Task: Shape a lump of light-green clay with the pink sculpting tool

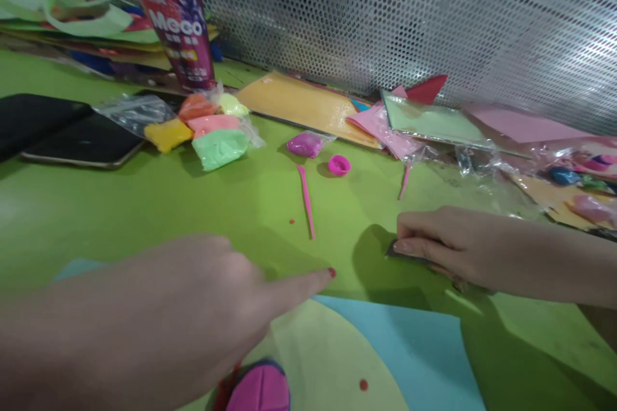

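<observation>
My left hand [193, 308] reaches in from the lower left with its index finger stretched out; a tiny red dot [332, 273] sticks to the fingertip. Beneath it lies a light blue sheet [414, 340] bearing a pale yellow rounded shape [318, 353]. On that shape are another red dot [364, 385] and a magenta piece with a dark edge [263, 388], partly hidden by my hand. At the right, my right hand [448, 244] is closed around a thin dark flat tool [398, 252], mostly covered by the fingers. A pink modelling stick [306, 202] lies between and beyond the hands.
Bagged coloured clay [219, 148], a purple clay packet [306, 144] and a pink cap [339, 166] lie farther back. Phones [87, 141] rest at left, beside a tall Meco cup [178, 32]. Coloured papers [303, 106] line the perforated metal panel [424, 19].
</observation>
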A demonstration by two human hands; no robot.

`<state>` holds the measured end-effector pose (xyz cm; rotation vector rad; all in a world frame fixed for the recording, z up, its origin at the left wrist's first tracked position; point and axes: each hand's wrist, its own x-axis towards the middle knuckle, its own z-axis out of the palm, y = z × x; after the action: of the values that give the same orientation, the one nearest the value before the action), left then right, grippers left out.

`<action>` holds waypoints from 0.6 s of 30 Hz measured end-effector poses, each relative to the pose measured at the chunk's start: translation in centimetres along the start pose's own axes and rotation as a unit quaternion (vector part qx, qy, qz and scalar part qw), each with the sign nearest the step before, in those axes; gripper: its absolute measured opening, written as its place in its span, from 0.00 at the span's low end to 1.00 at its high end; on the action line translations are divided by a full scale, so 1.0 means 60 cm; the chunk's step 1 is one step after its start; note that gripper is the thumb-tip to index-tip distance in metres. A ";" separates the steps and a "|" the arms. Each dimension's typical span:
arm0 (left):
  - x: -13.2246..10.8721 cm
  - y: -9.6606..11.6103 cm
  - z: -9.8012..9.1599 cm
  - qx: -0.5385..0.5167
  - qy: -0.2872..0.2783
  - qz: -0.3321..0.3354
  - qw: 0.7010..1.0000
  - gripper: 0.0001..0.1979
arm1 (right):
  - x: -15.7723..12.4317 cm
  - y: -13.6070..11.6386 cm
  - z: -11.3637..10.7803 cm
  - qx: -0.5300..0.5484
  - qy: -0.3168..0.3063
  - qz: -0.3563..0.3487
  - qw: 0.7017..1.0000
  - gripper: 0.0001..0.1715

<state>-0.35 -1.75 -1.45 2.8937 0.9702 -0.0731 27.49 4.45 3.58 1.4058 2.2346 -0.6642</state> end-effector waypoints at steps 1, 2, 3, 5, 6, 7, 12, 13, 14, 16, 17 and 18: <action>0.000 -0.001 0.003 -0.008 0.000 -0.008 1.000 0.34 | -0.001 -0.002 -0.001 0.002 -0.002 -0.001 1.000 0.26; -0.001 -0.001 0.006 -0.017 0.007 -0.014 1.000 0.33 | -0.001 -0.005 -0.001 0.003 -0.003 -0.002 1.000 0.25; -0.001 -0.002 0.009 -0.025 0.016 -0.020 0.999 0.33 | -0.002 -0.008 -0.002 0.003 -0.004 -0.001 1.000 0.25; 0.001 -0.003 0.012 -0.026 0.027 -0.027 0.999 0.33 | -0.004 -0.012 -0.001 -0.002 0.004 0.006 1.000 0.25; 0.002 -0.002 0.011 -0.021 0.028 -0.025 0.999 0.34 | -0.005 -0.014 -0.001 -0.006 0.006 0.010 1.000 0.26; 0.003 -0.001 0.008 -0.015 0.026 -0.021 0.999 0.34 | -0.006 -0.015 0.000 -0.006 0.006 0.012 1.000 0.26; 0.008 0.002 -0.008 -0.010 0.008 0.006 1.000 0.33 | -0.007 -0.010 0.005 -0.010 0.000 0.008 1.000 0.25; 0.008 0.001 -0.008 -0.015 0.015 0.009 1.000 0.32 | -0.007 -0.008 0.005 -0.013 0.001 0.010 1.000 0.26; 0.008 0.000 -0.005 -0.023 0.025 0.014 0.999 0.31 | -0.006 -0.006 0.006 -0.013 0.002 0.011 1.000 0.27; 0.007 -0.004 0.002 -0.041 0.044 0.026 0.998 0.30 | -0.004 -0.005 0.006 -0.009 0.009 0.011 1.000 0.27; 0.007 -0.005 0.006 -0.050 0.047 0.032 0.997 0.30 | -0.004 -0.006 0.006 -0.008 0.013 0.012 1.000 0.27; 0.006 -0.006 0.009 -0.048 0.042 0.021 0.998 0.31 | -0.004 -0.007 0.005 -0.008 0.017 0.012 1.000 0.27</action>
<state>-0.29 -1.28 -2.04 2.8482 0.8986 0.0949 27.24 3.92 3.54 1.4442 2.2405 -0.6179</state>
